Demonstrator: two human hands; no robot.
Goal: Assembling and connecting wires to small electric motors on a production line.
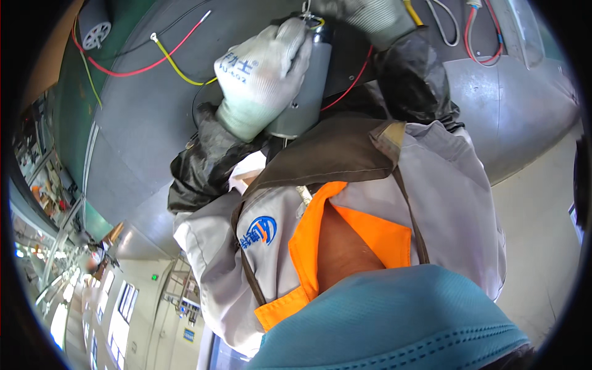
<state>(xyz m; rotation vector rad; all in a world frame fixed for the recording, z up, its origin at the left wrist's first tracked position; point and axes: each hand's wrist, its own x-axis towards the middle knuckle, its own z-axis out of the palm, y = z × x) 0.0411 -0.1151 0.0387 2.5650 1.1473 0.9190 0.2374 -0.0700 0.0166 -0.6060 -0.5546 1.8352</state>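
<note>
My left hand (262,80), in a white knitted work glove with a coated palm, closes round the upper part of a dark grey metal cylinder (308,83) that looks like a small motor. The cylinder stands tilted near my chest, with small screws on its side and a short yellow wire (317,23) at its top end. Beyond that top end, my right hand (367,17), gloved the same way, reaches in at the upper edge. Its fingers are partly cut off and blurred, so what they hold, if anything, does not show. A thin metal piece (306,6) rises between both hands.
Red (145,73) and yellow (179,66) wires with end terminals lie left on the grey curved surface (142,129). Another grey cylinder (95,28) stands at the far left. Looped red and grey cables (484,61) and a clear plastic piece (524,31) are at right.
</note>
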